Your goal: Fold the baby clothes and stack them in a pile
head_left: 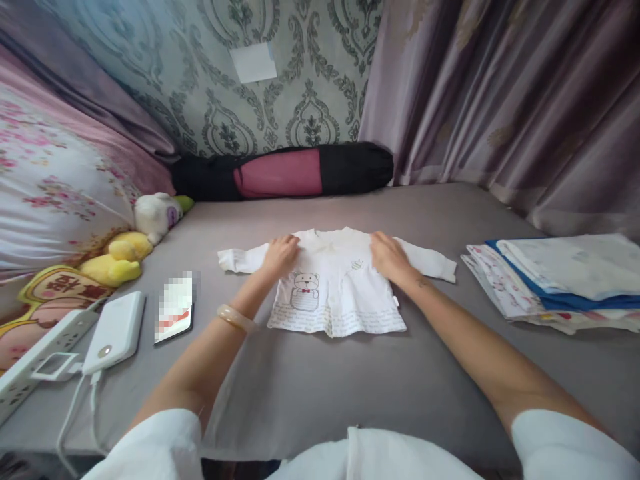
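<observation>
A small white baby shirt [333, 287] lies spread out on the grey sheet, collar away from me and both sleeves out to the sides. A bear print with a red bow tie, a little bee and rows of lettering along the hem show on its front. My left hand [283, 255], a pale bangle on its wrist, grips the cloth where the left-side sleeve meets the body. On the opposite armhole my right hand [389, 257] pinches the fabric with curled fingers. The fingertips of both hands are partly hidden.
Folded clothes [560, 273] are stacked at the right. Leftward are a phone [174, 307], a white power bank [114, 332] with cables, a power strip [45, 357] and plush toys [117, 257]. A black and pink roll [283, 173] lies along the wall.
</observation>
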A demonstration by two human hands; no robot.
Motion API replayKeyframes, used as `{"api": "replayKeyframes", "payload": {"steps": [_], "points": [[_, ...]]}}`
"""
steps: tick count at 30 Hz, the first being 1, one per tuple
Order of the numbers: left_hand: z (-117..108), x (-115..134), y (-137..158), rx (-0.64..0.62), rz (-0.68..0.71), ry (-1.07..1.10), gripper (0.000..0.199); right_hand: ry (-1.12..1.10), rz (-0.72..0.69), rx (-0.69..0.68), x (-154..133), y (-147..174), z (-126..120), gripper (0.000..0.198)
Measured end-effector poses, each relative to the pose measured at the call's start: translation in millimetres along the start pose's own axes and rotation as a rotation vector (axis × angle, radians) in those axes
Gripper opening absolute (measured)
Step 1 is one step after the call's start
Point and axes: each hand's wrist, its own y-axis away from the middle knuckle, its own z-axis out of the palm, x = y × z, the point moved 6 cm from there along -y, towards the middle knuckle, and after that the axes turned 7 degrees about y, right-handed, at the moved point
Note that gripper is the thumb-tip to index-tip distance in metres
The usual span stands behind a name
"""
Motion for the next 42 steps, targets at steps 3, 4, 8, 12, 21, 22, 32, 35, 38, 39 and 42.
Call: {"api": "replayKeyframes", "payload": {"steps": [3, 4, 8, 12, 21, 22, 32, 35, 38, 39, 42], "points": [[30.2, 53.2, -11.7, -0.034, 0.169, 0.136, 0.036, -0.078, -0.105, -0.023, -57.1, 0.1, 17.0, 0.054], [39.3, 61.7, -14.8, -0.031, 0.169, 0.160, 0.038, -0.092, -0.101, -0.063, -67.4, -0.5, 25.3, 0.058], [61.9, 57.9, -24.5, -0.019, 0.016, 0.181, 0.051, -0.100, -0.033, -0.121, -71.4, -11.5, 45.2, 0.062], [62.8, 41.4, -32.5, -0.056, -0.086, 0.156, 0.061, -0.093, -0.006, -0.114, -53.7, -30.7, 48.7, 0.064], [61.2, 26.7, -52.5, -0.052, -0.220, 0.144, 0.066, -0.074, 0.068, -0.058, -44.0, -51.0, 51.8, 0.066], [61.7, 26.3, -53.0, -0.052, -0.218, 0.145, 0.066, -0.072, 0.069, -0.050, -44.2, -50.7, 51.3, 0.066], [57.3, 39.0, -11.7, -0.165, -0.075, 0.150, 0.067, -0.097, -0.108, -0.119, -54.5, -4.6, 43.8, 0.064], [55.8, 46.5, 19.4, -0.184, -0.007, 0.147, 0.066, -0.106, -0.185, -0.130, -58.1, 26.9, 40.1, 0.064], [52.4, 51.1, 51.3, -0.198, 0.037, 0.170, 0.065, -0.117, -0.237, -0.152, -57.5, 56.8, 35.1, 0.062], [50.6, 51.4, 61.1, -0.200, 0.044, 0.183, 0.065, -0.121, -0.252, -0.160, -56.6, 65.8, 32.9, 0.061], [44.0, 48.6, 86.2, -0.199, 0.044, 0.232, 0.064, -0.156, -0.289, -0.193, -51.9, 89.5, 26.1, 0.059]]}}
